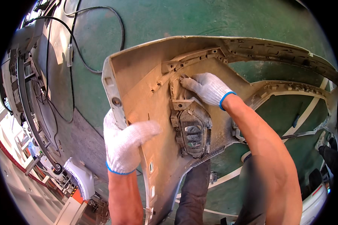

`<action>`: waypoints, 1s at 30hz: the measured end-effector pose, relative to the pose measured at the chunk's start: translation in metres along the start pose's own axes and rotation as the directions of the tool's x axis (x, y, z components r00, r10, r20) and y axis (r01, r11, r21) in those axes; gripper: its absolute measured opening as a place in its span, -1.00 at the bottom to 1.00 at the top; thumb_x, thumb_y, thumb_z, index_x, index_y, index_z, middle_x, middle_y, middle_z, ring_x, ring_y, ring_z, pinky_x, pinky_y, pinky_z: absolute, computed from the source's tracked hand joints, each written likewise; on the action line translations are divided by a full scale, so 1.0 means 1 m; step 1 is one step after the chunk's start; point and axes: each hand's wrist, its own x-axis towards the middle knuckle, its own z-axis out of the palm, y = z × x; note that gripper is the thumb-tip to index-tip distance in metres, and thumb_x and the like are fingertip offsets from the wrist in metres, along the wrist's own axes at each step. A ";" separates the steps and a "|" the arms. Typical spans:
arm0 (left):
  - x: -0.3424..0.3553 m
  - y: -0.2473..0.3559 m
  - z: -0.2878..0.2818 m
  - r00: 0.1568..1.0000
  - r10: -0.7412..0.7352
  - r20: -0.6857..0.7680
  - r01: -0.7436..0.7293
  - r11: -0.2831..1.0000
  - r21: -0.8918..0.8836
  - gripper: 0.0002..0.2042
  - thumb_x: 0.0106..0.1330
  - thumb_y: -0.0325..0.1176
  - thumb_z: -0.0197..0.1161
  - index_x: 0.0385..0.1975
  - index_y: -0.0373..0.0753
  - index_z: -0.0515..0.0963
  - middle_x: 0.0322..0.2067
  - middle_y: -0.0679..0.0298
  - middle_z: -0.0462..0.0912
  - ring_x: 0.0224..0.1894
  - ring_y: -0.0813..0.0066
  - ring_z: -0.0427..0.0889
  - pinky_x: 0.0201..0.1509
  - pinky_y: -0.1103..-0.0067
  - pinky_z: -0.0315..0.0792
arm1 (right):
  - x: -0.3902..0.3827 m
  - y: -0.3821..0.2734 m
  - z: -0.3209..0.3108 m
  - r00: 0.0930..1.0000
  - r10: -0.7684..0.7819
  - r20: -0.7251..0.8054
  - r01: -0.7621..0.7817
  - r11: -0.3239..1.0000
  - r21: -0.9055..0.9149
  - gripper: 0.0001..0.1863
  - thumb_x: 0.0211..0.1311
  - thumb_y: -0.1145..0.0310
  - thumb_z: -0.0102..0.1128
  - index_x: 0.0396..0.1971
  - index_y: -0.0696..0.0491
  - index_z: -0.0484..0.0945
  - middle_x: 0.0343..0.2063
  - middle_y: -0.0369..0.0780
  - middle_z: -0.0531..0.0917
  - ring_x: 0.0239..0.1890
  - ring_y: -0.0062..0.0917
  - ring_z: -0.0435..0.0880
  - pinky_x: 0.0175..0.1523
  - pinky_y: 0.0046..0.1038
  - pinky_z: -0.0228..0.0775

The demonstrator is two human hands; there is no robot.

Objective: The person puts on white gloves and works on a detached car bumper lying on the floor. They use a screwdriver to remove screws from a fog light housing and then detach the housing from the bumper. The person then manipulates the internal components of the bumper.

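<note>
Item: car bumper (154,86), dusty inner side up, held tilted in front of the person above a green floor (157,18).

Left hand (124,144): white knit glove with a blue cuff, closed over the bumper's near side edge, thumb lying across the inner face, bearing its weight.

Right hand (208,88): same kind of glove, fingers curled and pressed on the mounting bracket just above the lamp housing (191,131) (a grey unit set in the bumper's back); whether it pinches a clip or only pushes cannot be told.

Risk, as a judgement: the bumper hangs mostly from one grip, so a hard pull at the bracket could twist it free of the left hand; brittle, dirty plastic tabs could snap under sideways force.

Below: the person's dark trouser legs (193,195).

Surface: green painted floor with white lines (229,174), scuffed and dusty.

Room, farther off: black cables (101,22) looping on the floor; at far left a stripped car front (26,86) and a white body panel (80,176).
</note>
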 end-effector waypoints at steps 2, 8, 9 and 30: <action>-0.006 0.002 0.008 0.998 -0.035 -0.054 0.034 0.999 -0.019 -0.74 0.05 -0.50 0.35 -0.23 -0.44 0.68 -0.46 0.21 0.76 -0.47 0.51 0.69 -0.35 0.62 0.51 | 0.000 0.000 0.000 1.000 0.007 0.003 -0.007 1.000 -0.029 -0.30 0.52 -0.24 -0.08 -0.20 0.15 0.74 -0.16 0.15 0.74 0.00 0.09 0.69 0.14 -0.05 0.47; -0.006 -0.005 0.008 0.999 -0.009 -0.032 0.011 0.998 0.054 -0.74 0.06 -0.52 0.34 -0.22 -0.45 0.64 -0.50 0.17 0.76 -0.49 0.45 0.71 -0.35 0.60 0.56 | -0.004 -0.013 -0.003 0.996 0.090 0.020 -0.087 0.988 -0.123 -0.30 0.51 -0.24 -0.14 -0.14 0.11 0.75 -0.08 0.10 0.75 0.05 0.04 0.71 0.17 -0.06 0.50; -0.006 -0.007 0.010 0.999 -0.020 -0.046 0.022 0.999 0.033 -0.75 0.08 -0.52 0.33 -0.22 -0.45 0.64 -0.49 0.17 0.76 -0.48 0.45 0.71 -0.34 0.60 0.56 | -0.004 -0.015 -0.001 0.994 0.112 0.012 -0.109 0.985 -0.130 -0.30 0.51 -0.24 -0.14 -0.13 0.10 0.75 -0.07 0.09 0.75 0.06 0.03 0.71 0.18 -0.07 0.51; -0.032 -0.009 -0.006 0.982 -0.074 0.172 0.086 0.994 -0.065 -0.29 0.15 -0.45 0.61 0.32 -0.41 0.46 0.18 0.13 0.67 0.15 0.41 0.64 0.24 0.41 0.54 | -0.047 -0.001 -0.020 0.998 -0.015 -0.056 -0.010 0.902 -0.431 -0.36 0.50 -0.20 -0.03 -0.21 0.12 0.74 -0.19 0.07 0.76 -0.06 0.05 0.73 0.08 -0.04 0.55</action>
